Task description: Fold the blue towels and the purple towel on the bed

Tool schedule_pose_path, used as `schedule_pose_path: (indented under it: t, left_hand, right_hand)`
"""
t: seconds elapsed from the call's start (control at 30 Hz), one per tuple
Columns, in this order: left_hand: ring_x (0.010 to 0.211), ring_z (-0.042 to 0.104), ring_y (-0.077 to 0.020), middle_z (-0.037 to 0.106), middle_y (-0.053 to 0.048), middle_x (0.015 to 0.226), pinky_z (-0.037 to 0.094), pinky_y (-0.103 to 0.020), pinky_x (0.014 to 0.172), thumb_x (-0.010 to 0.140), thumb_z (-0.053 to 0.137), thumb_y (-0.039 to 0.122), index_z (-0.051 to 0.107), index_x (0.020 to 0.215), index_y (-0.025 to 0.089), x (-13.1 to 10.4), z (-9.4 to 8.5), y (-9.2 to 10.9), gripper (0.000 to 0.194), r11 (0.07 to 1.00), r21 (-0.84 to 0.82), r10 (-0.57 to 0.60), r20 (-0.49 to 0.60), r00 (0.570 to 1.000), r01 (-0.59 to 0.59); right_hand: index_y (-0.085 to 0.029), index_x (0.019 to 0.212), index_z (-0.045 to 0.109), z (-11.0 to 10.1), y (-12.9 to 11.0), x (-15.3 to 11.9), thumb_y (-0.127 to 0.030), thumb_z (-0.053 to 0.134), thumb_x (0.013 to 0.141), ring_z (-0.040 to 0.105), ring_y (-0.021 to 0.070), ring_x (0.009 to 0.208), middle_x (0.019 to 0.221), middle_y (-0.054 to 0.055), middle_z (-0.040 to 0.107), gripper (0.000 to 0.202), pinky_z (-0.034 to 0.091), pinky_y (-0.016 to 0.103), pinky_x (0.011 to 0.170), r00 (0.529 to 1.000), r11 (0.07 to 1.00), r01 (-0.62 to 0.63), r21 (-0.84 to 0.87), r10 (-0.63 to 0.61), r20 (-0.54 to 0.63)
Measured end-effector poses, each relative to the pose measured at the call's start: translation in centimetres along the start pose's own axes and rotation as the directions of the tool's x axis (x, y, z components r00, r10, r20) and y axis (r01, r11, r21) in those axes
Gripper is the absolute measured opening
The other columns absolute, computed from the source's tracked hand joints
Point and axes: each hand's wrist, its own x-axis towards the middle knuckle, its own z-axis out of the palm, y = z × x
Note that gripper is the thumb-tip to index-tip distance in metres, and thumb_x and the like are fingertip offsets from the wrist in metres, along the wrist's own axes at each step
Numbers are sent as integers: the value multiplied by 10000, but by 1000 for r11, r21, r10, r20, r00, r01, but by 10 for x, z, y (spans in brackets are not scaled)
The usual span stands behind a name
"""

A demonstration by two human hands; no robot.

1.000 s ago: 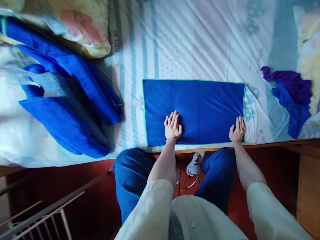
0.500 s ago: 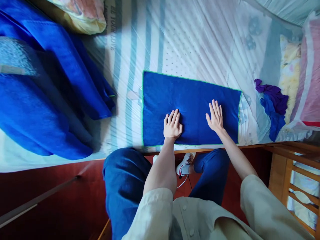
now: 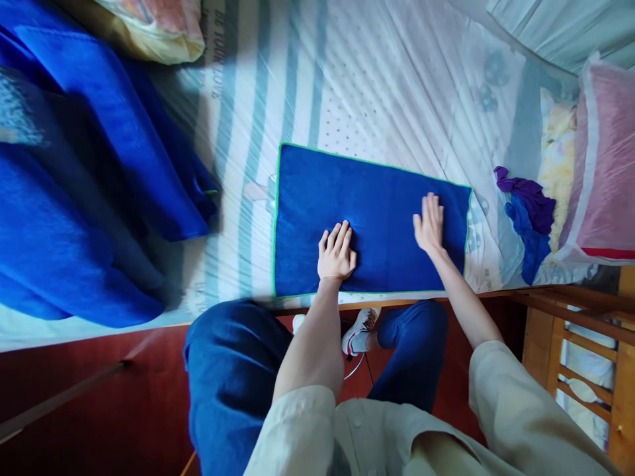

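Observation:
Spread flat on the bed lies a blue towel with a bright green stitched edge. My left hand rests palm down on its near half, left of the middle, fingers stretched out. Toward the towel's right end, my right hand lies over the cloth with its fingers extended and slightly blurred. Neither hand grips anything. The towel's near edge runs along the front of the bed, partly covered by my left forearm.
Large blue fabric is heaped on the left, below a patterned pillow. To the right are crumpled purple and blue cloths and a pink pillow. A wooden rail borders the bed's near right side.
My right hand has shifted slightly rightward over the towel and its fingers have blurred. My left hand keeps its place on the cloth. The whole view has shifted a little.

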Motion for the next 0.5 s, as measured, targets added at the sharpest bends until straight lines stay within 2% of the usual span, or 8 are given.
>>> schedule_pose_path:
  t: [0.07,0.13,0.2,0.27,0.37,0.43,0.5]
  left_hand:
    - [1567,399,-315,445,-120,1658,191,-569,1339,904,471,241,550,1537,166,0,0,0,642,1000,3,-3,-1,1000,3]
    - [1565,402,-313,453,-116,1654,195,-564,1339,902,473,240,551,1536,171,0,-1,0,643,1000,7,-3,-3,1000,3]
    - [1566,400,-313,458,-115,1652,195,-563,1339,902,477,245,549,1538,174,0,0,-1,644,1000,3,-3,-3,1000,3]
    - [1569,395,-314,453,-111,1655,189,-566,1340,903,480,253,539,1548,183,-1,0,-2,652,1000,-5,-5,-2,1000,5]
    - [1569,395,-312,447,-102,1660,180,-565,1342,905,485,266,521,1564,197,-1,1,-3,663,1000,-15,-6,-11,1000,6]
    - [1568,398,-309,451,-100,1657,179,-559,1343,910,483,269,520,1565,200,-2,1,-3,660,1000,-16,-6,-13,1000,6]
    - [1567,400,-307,459,-101,1654,180,-553,1343,914,476,267,527,1558,199,-2,1,-3,650,1000,-13,-10,-11,1000,10]
  right_hand:
    - [-188,1692,283,5,-24,9,-440,331,1075,123,262,1666,1766,98,244,669,94,581,1350,976,982,178,59,-184,115]
    - [-184,1689,294,5,-20,17,-427,356,1070,138,245,1664,1770,87,233,668,89,543,1361,962,975,211,72,-220,163]
    - [-155,1687,286,0,8,25,-414,325,1077,141,235,1663,1772,100,221,664,96,525,1361,986,994,103,27,-105,130]
    - [-129,1688,264,-8,48,34,-402,268,1087,143,232,1662,1773,121,211,660,107,527,1357,996,997,-78,-24,79,46]
    - [-88,1682,251,-17,102,47,-390,224,1091,171,249,1656,1766,161,214,664,139,556,1344,957,956,-291,-43,291,-16]
    - [-86,1677,261,-20,123,53,-391,219,1094,194,251,1650,1759,176,230,659,170,565,1334,942,941,-336,-36,335,-22]
    - [-112,1675,273,-23,131,56,-398,226,1102,205,239,1647,1755,173,246,643,197,557,1328,945,945,-326,-40,325,-22]
